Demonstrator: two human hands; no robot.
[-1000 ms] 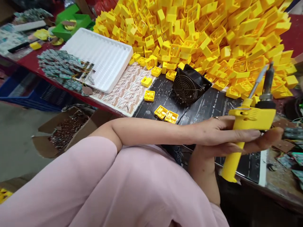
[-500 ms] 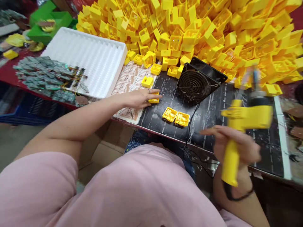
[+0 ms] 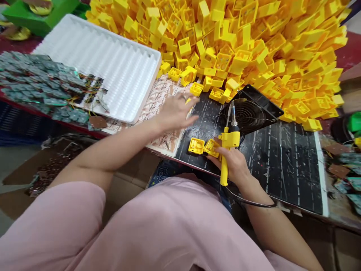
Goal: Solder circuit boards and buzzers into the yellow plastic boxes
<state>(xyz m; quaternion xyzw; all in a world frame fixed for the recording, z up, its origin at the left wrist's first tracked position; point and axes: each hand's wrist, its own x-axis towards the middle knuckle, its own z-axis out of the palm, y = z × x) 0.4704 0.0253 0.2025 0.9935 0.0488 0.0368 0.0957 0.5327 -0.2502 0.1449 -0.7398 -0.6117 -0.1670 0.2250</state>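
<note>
My right hand (image 3: 237, 163) grips a yellow soldering gun (image 3: 231, 139) with its metal tip pointing up and away from me. The fingertips of that same hand also touch a small yellow plastic case half (image 3: 211, 147). Another yellow case half (image 3: 196, 146), open side up, lies just left of it on the black mat (image 3: 282, 169). My left hand (image 3: 175, 113) hovers over the mat's left edge, slightly blurred, fingers spread. A bit of yellow (image 3: 188, 100) shows by its fingers, most of it hidden.
A large heap of yellow cases (image 3: 225, 41) fills the back. In front of it a black fan (image 3: 251, 111) stands tilted. To the left are a white foam tray (image 3: 113, 56) and a pile of wired circuit boards (image 3: 36, 82); more boards (image 3: 346, 165) lie far right.
My right hand has brought the soldering gun left and in to the case halves, which now sit at its fingertips. My left hand has lifted off the yellow case it was touching. The view has shifted.
</note>
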